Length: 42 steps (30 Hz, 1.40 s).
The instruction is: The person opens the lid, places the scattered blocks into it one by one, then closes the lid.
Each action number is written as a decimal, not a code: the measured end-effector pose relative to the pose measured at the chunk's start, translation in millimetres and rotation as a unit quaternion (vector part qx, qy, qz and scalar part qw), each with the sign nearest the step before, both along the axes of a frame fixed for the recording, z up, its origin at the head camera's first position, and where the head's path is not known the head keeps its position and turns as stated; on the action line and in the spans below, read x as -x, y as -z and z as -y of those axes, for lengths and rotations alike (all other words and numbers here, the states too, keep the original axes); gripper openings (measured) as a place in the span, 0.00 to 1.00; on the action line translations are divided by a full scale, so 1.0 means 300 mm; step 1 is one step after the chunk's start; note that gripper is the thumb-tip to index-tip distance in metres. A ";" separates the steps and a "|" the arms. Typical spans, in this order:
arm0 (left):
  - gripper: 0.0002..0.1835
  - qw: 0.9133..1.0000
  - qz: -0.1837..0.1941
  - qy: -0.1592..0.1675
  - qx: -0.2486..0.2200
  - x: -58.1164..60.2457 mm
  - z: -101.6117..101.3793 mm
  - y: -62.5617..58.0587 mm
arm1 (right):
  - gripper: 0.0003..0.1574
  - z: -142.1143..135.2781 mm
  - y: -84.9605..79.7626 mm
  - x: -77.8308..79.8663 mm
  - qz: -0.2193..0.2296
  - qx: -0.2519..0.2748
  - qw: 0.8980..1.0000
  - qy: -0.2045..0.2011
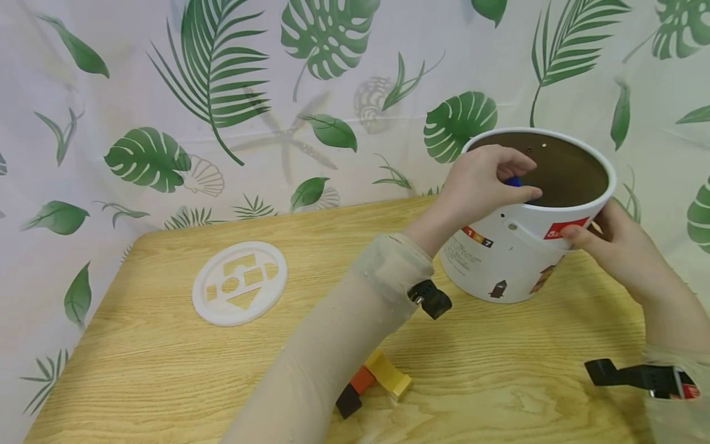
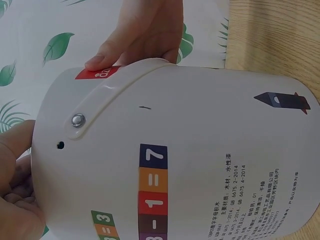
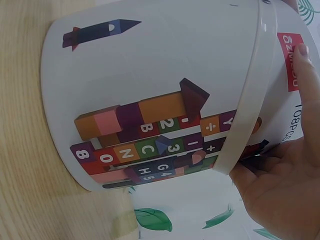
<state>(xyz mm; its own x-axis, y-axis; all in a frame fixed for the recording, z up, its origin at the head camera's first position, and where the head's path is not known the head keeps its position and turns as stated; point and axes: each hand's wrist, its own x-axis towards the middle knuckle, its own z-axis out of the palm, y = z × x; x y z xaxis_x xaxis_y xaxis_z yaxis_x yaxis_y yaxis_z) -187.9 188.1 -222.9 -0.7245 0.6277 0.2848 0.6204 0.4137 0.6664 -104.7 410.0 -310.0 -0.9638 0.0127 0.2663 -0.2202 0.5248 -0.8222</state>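
A white bucket (image 1: pixel 499 259) with printed blocks and lettering on its side stands tilted on the table, its mouth facing up. My left hand (image 1: pixel 482 182) is at the near-left rim, fingers reaching over the opening. Between its thumb and fingers shows a small blue block (image 1: pixel 513 181), mostly hidden by the hand. On the bucket's right side my right hand (image 1: pixel 627 250) grips the wall below the rim, thumb on the red label (image 3: pixel 290 60). The plastic handle (image 3: pixel 250 95) hangs down against the bucket, close to that hand.
A white disc with shaped cut-outs (image 1: pixel 240 311) lies flat on the wooden table (image 1: pixel 166 370) at left. Near the front, beside my left forearm, lie a yellow block (image 1: pixel 391 375), an orange-red block (image 1: pixel 362 379) and a black block (image 1: pixel 348 402). Behind hangs a leaf-patterned cloth (image 1: pixel 233 185).
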 end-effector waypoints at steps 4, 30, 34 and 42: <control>0.21 1.000 0.002 -0.001 0.003 0.000 0.000 -0.001 | 0.44 0.000 0.000 -0.003 0.002 0.000 1.000 0.000; 0.15 0.975 0.111 0.049 -0.187 -0.015 0.083 0.021 | 0.44 -0.002 -0.002 -0.008 0.000 -0.011 1.000 0.004; 0.14 0.971 0.127 0.069 -0.191 -0.035 0.148 0.033 | 0.44 0.000 -0.006 -0.012 0.003 -0.011 1.000 0.010; 0.14 0.961 0.158 0.112 -0.198 -0.060 0.298 0.113 | 0.44 0.005 -0.006 -0.013 0.001 -0.016 1.000 0.011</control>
